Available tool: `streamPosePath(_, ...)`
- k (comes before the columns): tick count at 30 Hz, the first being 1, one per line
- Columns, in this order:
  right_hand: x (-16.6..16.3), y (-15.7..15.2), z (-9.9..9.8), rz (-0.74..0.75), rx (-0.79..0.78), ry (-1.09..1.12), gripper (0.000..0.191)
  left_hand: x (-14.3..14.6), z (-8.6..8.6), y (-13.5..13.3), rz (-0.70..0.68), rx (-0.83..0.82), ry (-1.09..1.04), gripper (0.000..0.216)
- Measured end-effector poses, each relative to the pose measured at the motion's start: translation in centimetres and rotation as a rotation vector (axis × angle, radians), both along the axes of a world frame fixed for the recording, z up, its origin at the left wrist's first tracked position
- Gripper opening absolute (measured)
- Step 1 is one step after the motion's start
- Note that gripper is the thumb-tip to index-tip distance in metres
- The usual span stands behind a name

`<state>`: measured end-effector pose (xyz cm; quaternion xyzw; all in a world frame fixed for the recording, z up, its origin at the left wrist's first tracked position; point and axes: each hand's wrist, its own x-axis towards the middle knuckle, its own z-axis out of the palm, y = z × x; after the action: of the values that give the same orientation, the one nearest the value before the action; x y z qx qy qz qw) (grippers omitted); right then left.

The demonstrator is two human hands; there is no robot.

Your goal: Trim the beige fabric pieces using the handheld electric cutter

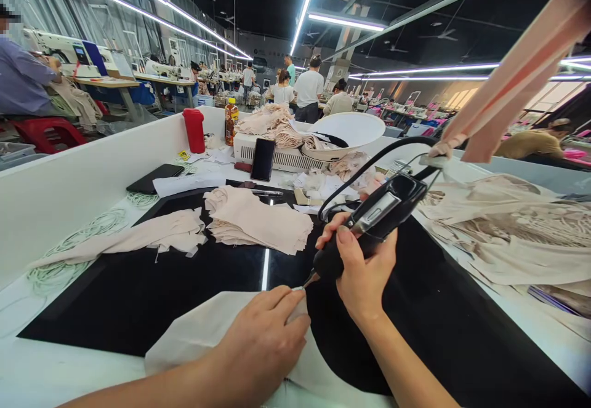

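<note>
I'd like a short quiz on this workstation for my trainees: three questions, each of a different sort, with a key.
1. What does the right hand grip?
A) a phone
B) a black handheld tool
C) a bottle
2. True or false: in the picture, the red container stands left of the yellow-capped bottle.
3. Fill the gap: the left hand holds pale ____.

Key: 1 B; 2 true; 3 fabric.
</note>
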<state>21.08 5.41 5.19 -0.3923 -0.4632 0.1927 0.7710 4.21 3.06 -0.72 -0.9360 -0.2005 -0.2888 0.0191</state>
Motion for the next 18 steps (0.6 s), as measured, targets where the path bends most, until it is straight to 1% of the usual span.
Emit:
streamPosePath(6, 0.0, 0.0, 0.0, -0.021, -0.011, -0.022, 0.035, -0.2, 0.4, -0.1, -0.036, 0.064, 0.057, 0.014)
streamPosePath(12, 0.0, 0.1, -0.2, 0.002, 0.032, -0.003, 0.032, -0.3, -0.2, -0.3, 0.011, -0.010, 0.090, 0.015)
streamPosePath(18, 0.2, -0.1, 0.2, -0.025, 0.026, 0.017, 0.035, -0.3, -0.7, -0.4, 0.034, 0.026, 0.083, 0.017)
